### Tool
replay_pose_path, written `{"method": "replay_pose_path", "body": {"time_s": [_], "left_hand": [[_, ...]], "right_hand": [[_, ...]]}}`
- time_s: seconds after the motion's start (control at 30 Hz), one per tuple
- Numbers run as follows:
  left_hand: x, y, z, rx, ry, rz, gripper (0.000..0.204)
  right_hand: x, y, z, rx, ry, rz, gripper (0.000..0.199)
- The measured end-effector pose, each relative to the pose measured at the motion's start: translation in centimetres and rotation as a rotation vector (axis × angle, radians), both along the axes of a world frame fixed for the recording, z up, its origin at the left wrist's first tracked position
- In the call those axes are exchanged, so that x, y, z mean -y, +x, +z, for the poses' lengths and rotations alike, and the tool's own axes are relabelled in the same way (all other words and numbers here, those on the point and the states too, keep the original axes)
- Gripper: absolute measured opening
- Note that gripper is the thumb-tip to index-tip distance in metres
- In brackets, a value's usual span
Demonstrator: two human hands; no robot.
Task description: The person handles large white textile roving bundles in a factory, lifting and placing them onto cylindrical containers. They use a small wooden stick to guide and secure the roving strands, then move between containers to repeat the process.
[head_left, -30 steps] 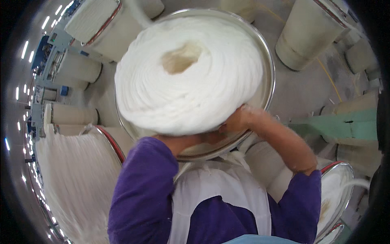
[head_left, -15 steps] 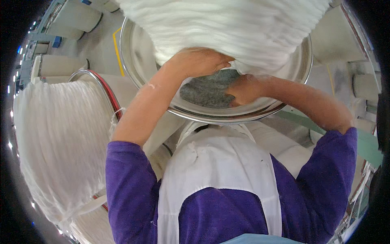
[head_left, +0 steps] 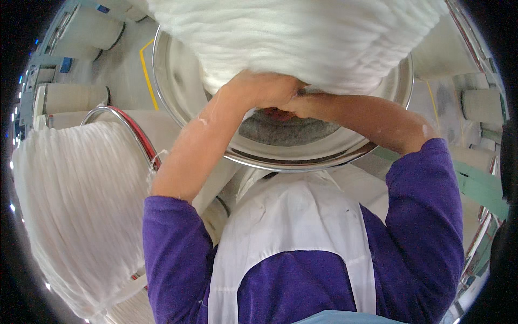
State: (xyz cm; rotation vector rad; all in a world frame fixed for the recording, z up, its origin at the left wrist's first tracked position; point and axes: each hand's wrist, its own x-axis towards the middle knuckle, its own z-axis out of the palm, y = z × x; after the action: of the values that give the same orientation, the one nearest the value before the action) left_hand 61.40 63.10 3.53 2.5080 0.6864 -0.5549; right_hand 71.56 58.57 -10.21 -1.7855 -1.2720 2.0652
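- Filling the space just beyond both hands, a large, thick coil of ropy white fibre (head_left: 297, 46) tilts over a round, cream-walled can with a shiny metal rim (head_left: 302, 168).
- The bare left grip (head_left: 272, 89) lies at the coil's near lower edge, fingertips hidden; whether it is clamped cannot be told.
- The bare right grip (head_left: 294, 106) crosses just below the left, under the coil's edge, its fingers largely covered; its closure cannot be told either.
- Below both, a flat, round, dark grey disc (head_left: 294, 134) shows inside the can.
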Motion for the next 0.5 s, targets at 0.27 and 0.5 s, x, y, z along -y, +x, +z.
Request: {"method": "replay_pose_path", "body": {"time_s": [0.27,0.5], "left_hand": [[-0.3,-0.4,-1.3,0.082,0.032,-0.020,0.035],[-0.3,-0.6,-1.9,0.286,0.058,-0.063,0.034]], "right_hand": [[0.2,1.4,-2.1,0.470,0.115,0.595,0.025],[3.6,4.7,1.6,0.585,0.249,1.267,0.019]]}}
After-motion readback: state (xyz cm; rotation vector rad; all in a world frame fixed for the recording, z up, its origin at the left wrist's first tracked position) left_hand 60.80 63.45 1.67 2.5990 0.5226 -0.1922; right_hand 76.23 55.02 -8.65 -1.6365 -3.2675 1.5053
